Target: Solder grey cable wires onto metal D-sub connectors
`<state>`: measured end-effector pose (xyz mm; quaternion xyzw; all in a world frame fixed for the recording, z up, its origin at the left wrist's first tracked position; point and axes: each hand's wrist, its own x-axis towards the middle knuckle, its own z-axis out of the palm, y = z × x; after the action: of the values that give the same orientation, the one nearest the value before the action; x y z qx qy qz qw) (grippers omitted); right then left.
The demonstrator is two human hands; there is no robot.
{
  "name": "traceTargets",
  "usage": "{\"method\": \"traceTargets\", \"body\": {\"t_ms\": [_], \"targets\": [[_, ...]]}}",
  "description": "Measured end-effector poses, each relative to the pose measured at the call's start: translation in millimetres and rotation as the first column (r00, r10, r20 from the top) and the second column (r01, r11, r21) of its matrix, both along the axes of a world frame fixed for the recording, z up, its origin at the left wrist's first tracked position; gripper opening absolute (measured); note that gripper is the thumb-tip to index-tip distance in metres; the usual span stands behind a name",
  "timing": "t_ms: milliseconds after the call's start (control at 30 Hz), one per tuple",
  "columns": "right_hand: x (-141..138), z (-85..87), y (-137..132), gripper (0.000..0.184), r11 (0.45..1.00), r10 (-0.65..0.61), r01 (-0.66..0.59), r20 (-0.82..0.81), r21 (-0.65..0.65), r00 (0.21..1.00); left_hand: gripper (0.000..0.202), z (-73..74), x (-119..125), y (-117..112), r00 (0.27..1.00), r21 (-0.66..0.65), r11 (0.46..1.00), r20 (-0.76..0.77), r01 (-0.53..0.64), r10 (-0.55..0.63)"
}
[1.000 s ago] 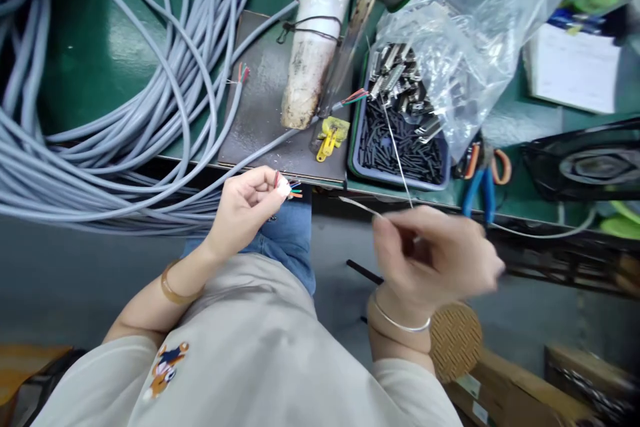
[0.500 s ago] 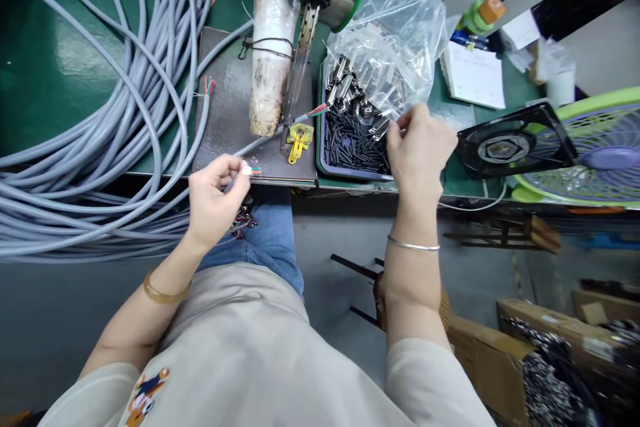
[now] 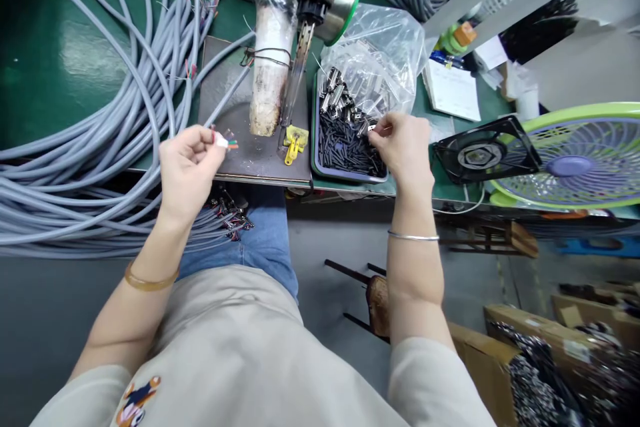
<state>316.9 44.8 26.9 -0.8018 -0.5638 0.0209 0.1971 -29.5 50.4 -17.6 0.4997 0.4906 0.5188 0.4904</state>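
My left hand (image 3: pixel 187 170) is closed in a pinch near the front edge of the dark work board. Short coloured wire ends (image 3: pixel 231 144) stick out past its thumb, beside something white at the fingertips. A grey cable (image 3: pixel 227 95) runs down behind these fingers. Over the right side of the parts tray (image 3: pixel 315 147), my right hand (image 3: pixel 407 147) pinches a small silvery metal connector (image 3: pixel 371 127). Metal connectors (image 3: pixel 337 95) spill from a clear plastic bag (image 3: pixel 387 37) onto black sleeves (image 3: pixel 345 147) in the tray.
A soldering iron (image 3: pixel 300 60) points down beside a wrapped white tube (image 3: pixel 273 73), above a yellow clip (image 3: pixel 295 143). Grey cables (image 3: pixel 150 87) cover the left side. A solder spool (image 3: pixel 343 10) stands behind; a black fan (image 3: pixel 485 150) and a green-rimmed fan (image 3: pixel 575 163) are at right.
My left hand has shifted left with the wires, and the grey cable near it has swung left off the tray's edge. My right hand stays at the tray, its fingertips now on a connector.
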Motion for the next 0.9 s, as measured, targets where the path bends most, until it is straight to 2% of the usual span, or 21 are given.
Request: {"method": "traceTargets", "body": {"t_ms": [67,167,233,333,433,533,633,767,900], "targets": [[4,5.7,-5,0.022,0.994,0.026,-0.007,-0.178,0.108,0.984,0.019,3.8,3,-17,0.996,-0.01,0.997,0.052,0.079,-0.079],[3,13.4,-15,0.016,0.975,0.079,-0.001,-0.344,0.221,0.936,0.015,12.6,9,-39,0.976,-0.057,0.975,0.043,0.215,-0.213],[-4,17.7,-23,0.016,0.947,0.164,-0.023,-0.425,0.319,0.89,0.014,18.5,14,-48,0.948,-0.101,0.943,0.066,0.317,-0.312],[-24,22.7,-35,0.018,0.888,0.301,-0.04,-0.513,0.458,0.804,0.019,23.7,20,-52,0.897,-0.181,0.886,0.207,0.427,-0.39],[-49,23.5,-47,0.023,0.886,0.342,-0.038,-0.594,0.463,0.728,0.022,23.3,25,-48,0.848,-0.254,0.84,0.382,0.479,-0.368],[-71,15.0,-57,0.028,0.895,0.377,-0.065,-0.669,0.442,0.64,0.023,19.6,29,-43,0.837,-0.303,0.834,0.459,0.462,-0.297],[-90,-2.1,-59,0.03,0.869,0.451,-0.095,-0.696,0.486,0.559,0.023,16.5,32,-41,0.855,-0.315,0.856,0.46,0.41,-0.24],[-111,-23.9,-58,0.031,0.844,0.497,-0.11,-0.687,0.525,0.53,0.02,14.7,35,-41,0.87,-0.311,0.874,0.444,0.373,-0.213],[-127,-33.2,-62,0.025,0.846,0.501,-0.103,-0.713,0.523,0.492,0.019,15.2,35,-39,0.872,-0.314,0.872,0.438,0.375,-0.218]]}}
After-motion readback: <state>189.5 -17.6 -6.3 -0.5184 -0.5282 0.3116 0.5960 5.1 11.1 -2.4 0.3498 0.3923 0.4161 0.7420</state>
